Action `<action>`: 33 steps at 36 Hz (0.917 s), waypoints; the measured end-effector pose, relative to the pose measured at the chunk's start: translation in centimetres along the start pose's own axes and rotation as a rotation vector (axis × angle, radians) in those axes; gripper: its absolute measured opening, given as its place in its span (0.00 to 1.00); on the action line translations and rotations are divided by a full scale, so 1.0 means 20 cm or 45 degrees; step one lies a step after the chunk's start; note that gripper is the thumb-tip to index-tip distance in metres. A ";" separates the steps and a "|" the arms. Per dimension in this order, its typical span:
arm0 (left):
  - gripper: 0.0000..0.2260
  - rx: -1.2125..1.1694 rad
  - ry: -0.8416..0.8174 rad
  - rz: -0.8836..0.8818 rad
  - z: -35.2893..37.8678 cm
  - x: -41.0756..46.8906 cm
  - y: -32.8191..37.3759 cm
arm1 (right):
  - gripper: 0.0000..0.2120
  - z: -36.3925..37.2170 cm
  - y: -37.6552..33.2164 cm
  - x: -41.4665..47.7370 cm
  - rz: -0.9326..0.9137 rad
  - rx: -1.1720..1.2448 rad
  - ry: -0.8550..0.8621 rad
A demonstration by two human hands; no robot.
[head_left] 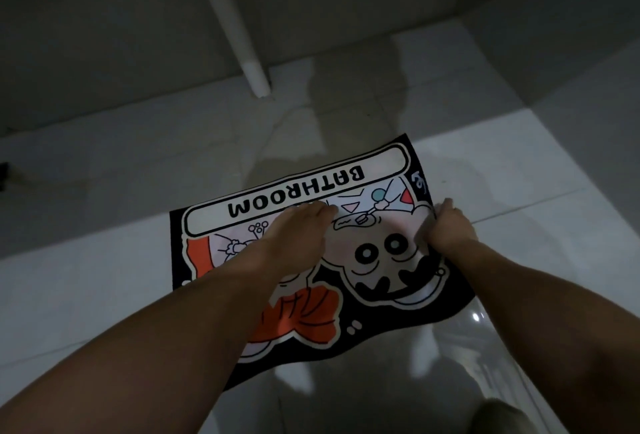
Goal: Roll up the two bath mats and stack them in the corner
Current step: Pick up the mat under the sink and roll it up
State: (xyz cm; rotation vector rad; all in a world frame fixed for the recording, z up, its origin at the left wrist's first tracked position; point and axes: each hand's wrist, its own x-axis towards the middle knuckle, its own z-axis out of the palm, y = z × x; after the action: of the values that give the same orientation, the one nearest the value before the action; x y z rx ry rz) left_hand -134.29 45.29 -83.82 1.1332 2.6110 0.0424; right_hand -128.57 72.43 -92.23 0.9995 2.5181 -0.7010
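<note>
A black bath mat (374,298) with a cartoon figure and the word BATHROOM lies flat on the pale tiled floor, seen upside down. My left hand (304,225) rests palm down on the middle of the mat, fingers reaching toward the lettering. My right hand (446,225) pinches the mat's right edge, fingers curled around it. Only this one mat is in view.
A white pipe (235,28) slants down to the floor near the grey wall at the back. The walls meet in a corner (460,14) at the upper right. A pale rounded thing (498,416) shows at the bottom edge.
</note>
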 end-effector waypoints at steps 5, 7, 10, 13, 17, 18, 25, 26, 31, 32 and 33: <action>0.24 -0.040 0.048 -0.009 -0.02 0.00 -0.05 | 0.14 -0.05 -0.12 -0.04 0.046 -0.146 -0.212; 0.23 -0.062 0.077 -0.014 -0.05 0.00 -0.07 | 0.15 -0.04 -0.19 -0.06 -0.058 -0.207 -0.176; 0.22 -0.100 0.137 -0.056 -0.13 -0.01 -0.10 | 0.15 -0.08 -0.30 -0.11 -0.213 -0.249 -0.199; 0.22 -0.163 0.222 -0.109 -0.21 -0.01 -0.13 | 0.20 -0.19 -0.42 -0.18 -0.399 -0.385 -0.198; 0.27 -0.192 0.273 -0.136 -0.32 0.01 -0.15 | 0.25 -0.40 -0.55 -0.27 -0.637 -0.683 -0.038; 0.28 -0.181 0.306 -0.133 -0.36 0.02 -0.15 | 0.26 -0.45 -0.58 -0.30 -0.717 -0.743 -0.006; 0.41 -0.049 0.400 -0.004 -0.48 0.01 -0.10 | 0.31 -0.68 -0.77 -0.51 -1.162 -0.946 -0.034; 0.41 -0.037 0.374 -0.013 -0.49 0.00 -0.09 | 0.31 -0.70 -0.81 -0.54 -1.224 -0.972 -0.031; 0.31 -0.107 0.358 -0.092 -0.57 -0.06 -0.07 | 0.31 -0.79 -0.91 -0.67 -1.478 -0.967 0.059; 0.27 -0.142 0.369 -0.118 -0.59 -0.07 -0.07 | 0.32 -0.80 -0.92 -0.68 -1.506 -0.995 0.091; 0.22 -0.171 0.367 -0.152 -0.62 -0.09 -0.07 | 0.32 -0.81 -0.92 -0.68 -1.525 -1.027 0.120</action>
State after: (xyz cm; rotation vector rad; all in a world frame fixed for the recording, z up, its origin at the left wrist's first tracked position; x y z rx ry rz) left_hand -137.60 44.17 -71.72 0.9867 2.8698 0.3758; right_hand -134.26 62.46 -66.62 -0.8187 2.8517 0.1903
